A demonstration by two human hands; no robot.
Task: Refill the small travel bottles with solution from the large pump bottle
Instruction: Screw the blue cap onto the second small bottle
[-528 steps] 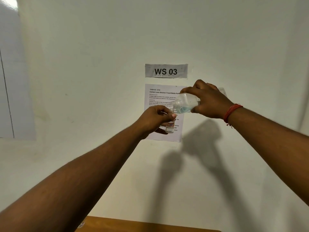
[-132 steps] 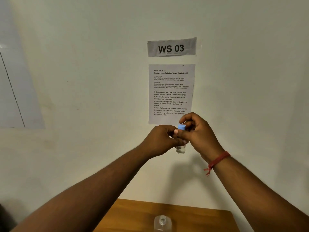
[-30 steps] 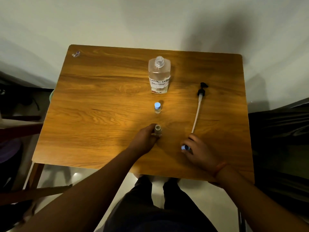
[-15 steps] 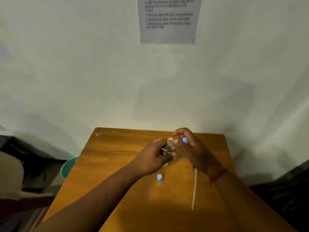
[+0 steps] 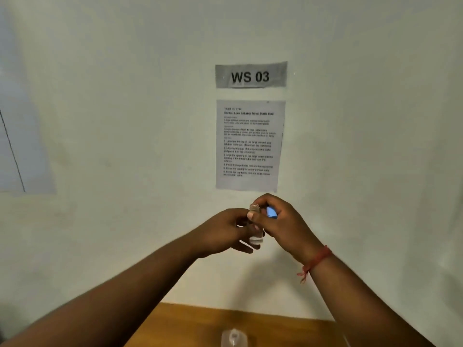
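Observation:
Both hands are raised in front of the wall. My left hand [image 5: 223,232] grips a small clear travel bottle [image 5: 256,240] by its body, and the bottle's open neck shows above my fingers. My right hand [image 5: 278,225] pinches a small blue cap [image 5: 271,212] right beside the bottle's neck, with its thumb touching the bottle. The large clear bottle [image 5: 233,338], with no pump on it, stands on the wooden table [image 5: 190,326] at the bottom edge of the view.
On the wall hang a "WS 03" label [image 5: 251,75] and a printed instruction sheet [image 5: 250,145]. A red thread bracelet [image 5: 314,261] circles my right wrist. Only the table's far edge shows.
My head has tilted up, so the wall fills the view and most of the table has dropped out. Both hands have risen with the open small bottle and the blue cap.

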